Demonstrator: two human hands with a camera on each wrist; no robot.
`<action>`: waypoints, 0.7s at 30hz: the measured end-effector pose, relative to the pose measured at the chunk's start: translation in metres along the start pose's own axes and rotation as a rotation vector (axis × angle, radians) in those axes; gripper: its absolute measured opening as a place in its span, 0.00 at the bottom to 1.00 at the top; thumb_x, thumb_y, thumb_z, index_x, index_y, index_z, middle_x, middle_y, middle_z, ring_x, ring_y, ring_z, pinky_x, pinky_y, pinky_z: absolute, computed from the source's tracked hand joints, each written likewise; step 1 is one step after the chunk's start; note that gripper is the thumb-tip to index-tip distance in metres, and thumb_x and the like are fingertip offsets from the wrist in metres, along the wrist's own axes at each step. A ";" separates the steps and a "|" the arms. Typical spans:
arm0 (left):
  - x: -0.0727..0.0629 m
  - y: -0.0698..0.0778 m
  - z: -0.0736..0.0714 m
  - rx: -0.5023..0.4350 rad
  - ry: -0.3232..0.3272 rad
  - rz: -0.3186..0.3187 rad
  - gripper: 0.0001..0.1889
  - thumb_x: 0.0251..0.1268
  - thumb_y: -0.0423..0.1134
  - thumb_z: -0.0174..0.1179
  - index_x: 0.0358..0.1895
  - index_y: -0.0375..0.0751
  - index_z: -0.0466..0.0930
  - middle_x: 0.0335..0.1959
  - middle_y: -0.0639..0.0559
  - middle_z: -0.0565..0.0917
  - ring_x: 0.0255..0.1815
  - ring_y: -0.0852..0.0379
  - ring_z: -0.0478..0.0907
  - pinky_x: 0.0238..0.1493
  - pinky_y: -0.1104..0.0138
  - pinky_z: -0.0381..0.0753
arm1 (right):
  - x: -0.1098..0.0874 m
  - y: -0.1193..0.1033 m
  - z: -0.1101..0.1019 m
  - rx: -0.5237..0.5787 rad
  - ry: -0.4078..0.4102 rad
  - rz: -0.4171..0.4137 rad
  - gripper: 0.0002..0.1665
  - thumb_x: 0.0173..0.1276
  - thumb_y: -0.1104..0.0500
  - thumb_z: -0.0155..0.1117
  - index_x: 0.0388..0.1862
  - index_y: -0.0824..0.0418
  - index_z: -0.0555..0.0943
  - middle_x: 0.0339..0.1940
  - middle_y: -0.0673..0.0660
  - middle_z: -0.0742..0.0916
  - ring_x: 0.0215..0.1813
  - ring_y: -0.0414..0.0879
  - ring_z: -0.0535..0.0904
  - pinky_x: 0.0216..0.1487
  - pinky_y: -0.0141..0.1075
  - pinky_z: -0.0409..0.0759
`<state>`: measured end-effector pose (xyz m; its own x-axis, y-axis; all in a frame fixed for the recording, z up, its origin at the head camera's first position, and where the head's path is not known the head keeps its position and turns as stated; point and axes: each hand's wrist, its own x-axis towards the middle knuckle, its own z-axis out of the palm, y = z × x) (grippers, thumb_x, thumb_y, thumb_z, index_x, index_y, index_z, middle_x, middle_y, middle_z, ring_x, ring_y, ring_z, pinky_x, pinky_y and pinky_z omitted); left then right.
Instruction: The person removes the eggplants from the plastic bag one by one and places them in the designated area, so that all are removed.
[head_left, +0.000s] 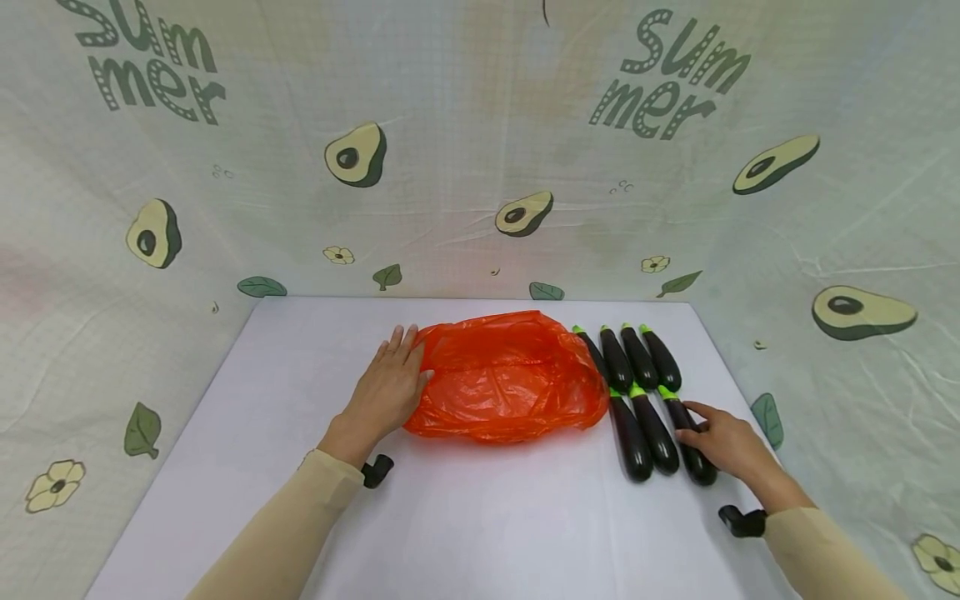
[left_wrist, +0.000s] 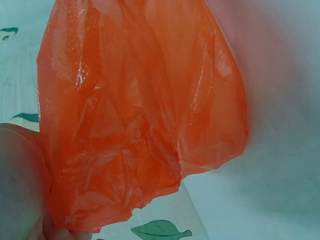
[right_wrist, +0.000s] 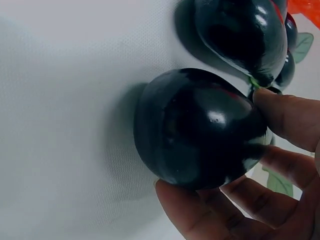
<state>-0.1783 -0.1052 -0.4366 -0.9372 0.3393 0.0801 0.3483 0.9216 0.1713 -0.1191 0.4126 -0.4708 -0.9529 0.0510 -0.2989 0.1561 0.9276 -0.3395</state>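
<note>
A crinkled red plastic bag [head_left: 510,375] lies with its mouth spread on the white table. At its left side my left hand [head_left: 386,383] touches the plastic with the fingers extended; close up, the bag [left_wrist: 135,110] hides part of that hand. Two rows of dark eggplants with green stem ends lie to the right of the bag. My right hand [head_left: 723,442] grips the rightmost eggplant [head_left: 697,458] of the near row, thumb on one side and fingers on the other. The right wrist view shows this eggplant [right_wrist: 200,130] resting between them, beside a neighbouring eggplant [right_wrist: 240,35].
The far row includes an eggplant [head_left: 662,358] at its right end; the leftmost far eggplant [head_left: 591,350] lies against the bag. A white table [head_left: 465,517] carries everything. Printed cloth [head_left: 450,125] with avocados and leaves hangs behind and at the sides.
</note>
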 end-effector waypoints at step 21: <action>0.000 0.000 0.001 -0.012 0.002 -0.013 0.36 0.81 0.48 0.57 0.81 0.29 0.61 0.86 0.35 0.55 0.87 0.35 0.47 0.84 0.43 0.54 | 0.004 0.001 0.006 0.019 0.065 -0.045 0.42 0.75 0.43 0.67 0.72 0.74 0.72 0.53 0.77 0.87 0.51 0.70 0.85 0.48 0.61 0.83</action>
<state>-0.1783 -0.1051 -0.4371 -0.9417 0.3268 0.0797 0.3361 0.9236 0.1844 -0.1216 0.4114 -0.4775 -0.9738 0.0343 -0.2247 0.1174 0.9225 -0.3678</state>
